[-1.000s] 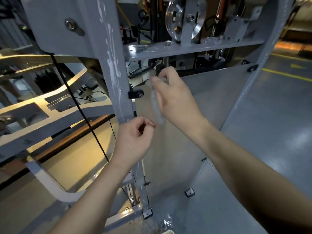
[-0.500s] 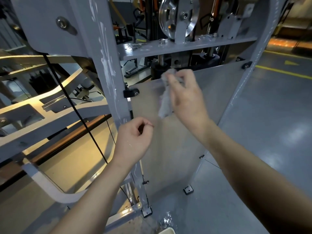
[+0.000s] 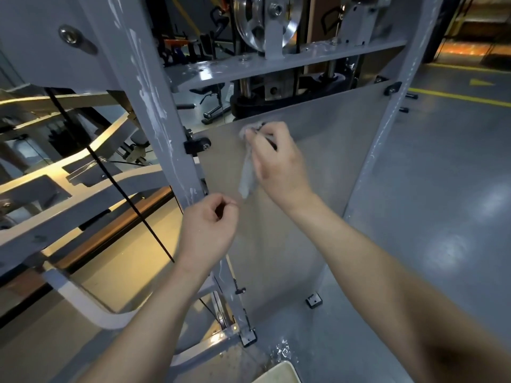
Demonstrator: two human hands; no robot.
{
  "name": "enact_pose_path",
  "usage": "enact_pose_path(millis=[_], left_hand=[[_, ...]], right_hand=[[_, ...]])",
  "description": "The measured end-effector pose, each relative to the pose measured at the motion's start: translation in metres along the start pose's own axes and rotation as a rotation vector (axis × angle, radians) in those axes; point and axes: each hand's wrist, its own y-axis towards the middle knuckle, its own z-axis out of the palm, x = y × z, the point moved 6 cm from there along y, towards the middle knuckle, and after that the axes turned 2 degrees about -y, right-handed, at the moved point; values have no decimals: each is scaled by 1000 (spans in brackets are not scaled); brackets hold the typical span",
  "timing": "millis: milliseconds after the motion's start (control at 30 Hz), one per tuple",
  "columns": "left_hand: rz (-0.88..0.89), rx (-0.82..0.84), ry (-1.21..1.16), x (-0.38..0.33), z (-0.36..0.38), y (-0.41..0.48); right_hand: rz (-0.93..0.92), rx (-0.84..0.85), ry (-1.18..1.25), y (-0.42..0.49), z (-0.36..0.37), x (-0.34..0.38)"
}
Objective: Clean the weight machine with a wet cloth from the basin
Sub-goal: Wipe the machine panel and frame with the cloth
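Right hand grips the cloth, now lower on the panel (wiping continues); left hand stays curled, empty.

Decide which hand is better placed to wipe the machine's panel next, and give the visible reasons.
Right. The right hand grips the cloth against the panel near its top; the left hand sits lower by the grey upright, fingers curled, holding nothing.
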Motion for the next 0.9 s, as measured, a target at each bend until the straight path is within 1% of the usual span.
enact_pose_path(millis=[33, 67, 133, 167, 200, 233, 333, 367, 400, 433, 467, 567, 633, 667, 700, 767, 800, 833, 867, 900], left_hand=[[-6, 1, -3, 1, 0, -1], [-14, -3, 2, 3, 1, -1], [-28, -10, 17, 6, 3, -3], [-39, -10, 25, 9, 5, -4], [-53, -9, 32, 12, 8, -5], [-69, -9, 37, 16, 12, -6], [-97, -15, 61, 23, 19, -7], [-102, -16, 65, 24, 21, -7], [-106, -14, 65, 26, 22, -7], [-107, -12, 60, 27, 22, -7], [-109, -13, 54, 29, 22, -7], [-104, -34, 30, 30, 20, -8], [-67, -33, 12, 27, 21, -8], [-38, -28, 4, 25, 23, -7], [-10, -24, 0, 23, 25, -7], [29, -12, 20, 19, 29, -6], [47, -2, 41, 17, 30, -6], [63, 8, 61, 14, 31, -7], [73, 17, 76, 12, 30, -7], [77, 23, 79, 12, 29, -7]], right_hand=[[74, -7, -8, -2, -3, -19], [190, -36, -24, -4, -9, -38], [346, -137, -55, -13, -20, -75], [393, -161, -54, -17, -20, -79], [398, -163, -41, -19, -16, -72], [341, -128, -31, -19, -7, -55], [15, 59, 1, -14, 25, 4], [-25, 95, 37, -9, 29, 11], [-1, 100, 51, -5, 28, 7], [51, 77, 46, -1, 22, -3], [111, 17, 36, -1, 15, -19], [374, -227, -30, -8, -13, -82], [513, -283, -39, -15, -17, -92], [502, -261, -35, -17, -11, -84], [411, -209, -31, -17, -1, -67], [152, -34, 0, -17, 17, -29], [83, 32, -9, -17, 19, -23], [65, 41, -33, -15, 16, -29], [85, 7, -66, -12, 9, -43], [155, -59, -98, -9, 2, -62]])
